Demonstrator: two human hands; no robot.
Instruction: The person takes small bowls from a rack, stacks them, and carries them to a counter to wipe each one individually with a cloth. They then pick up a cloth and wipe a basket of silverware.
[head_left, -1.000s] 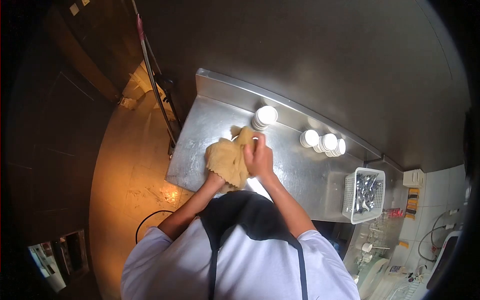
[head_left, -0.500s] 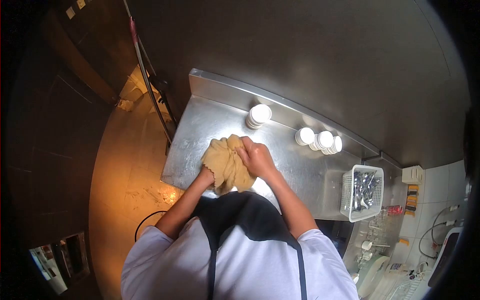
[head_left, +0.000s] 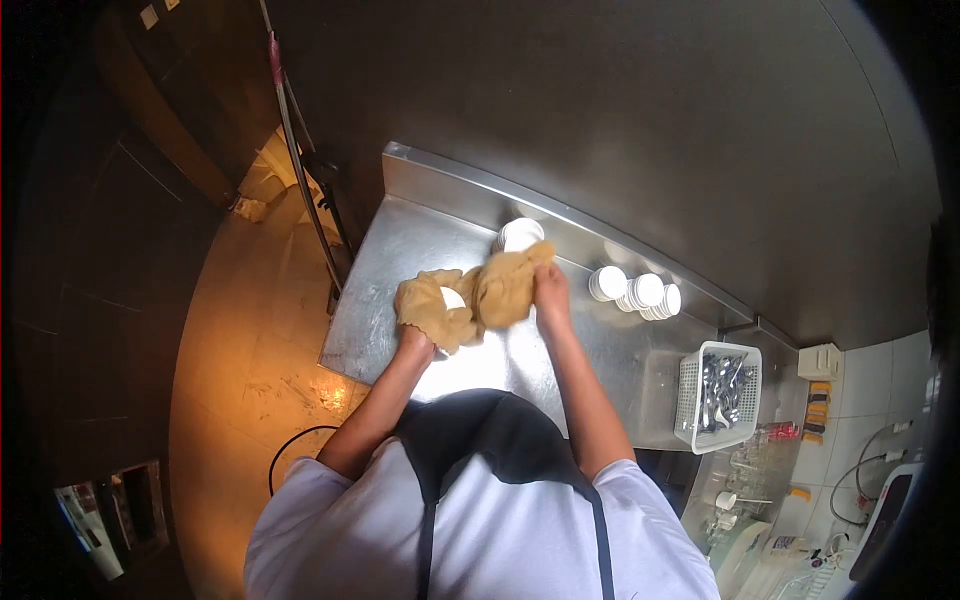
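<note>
A tan cloth (head_left: 506,292) is bunched between my two hands over the steel counter (head_left: 365,325). At its left end, my left hand (head_left: 416,343) is wrapped in the cloth and grips a small white bowl (head_left: 453,299) through it. Only the bowl's white inside shows, and folds cover most of that hand's fingers. My right hand (head_left: 551,292) is closed on the cloth's other end, raised to the right of the bowl. Just behind the cloth stands a stack of white bowls (head_left: 520,234), partly hidden by it.
Several more stacked white bowls (head_left: 642,292) stand along the raised back edge of the counter (head_left: 560,220). A white plastic basket (head_left: 687,400) of metal spoons sits at the right. Glassware (head_left: 745,460) is beyond it. A hose (head_left: 290,130) hangs at the left.
My right hand has moved up and to the right, drawing part of the cloth with it. The cloth has opened out, and a white bowl now shows in its left part.
</note>
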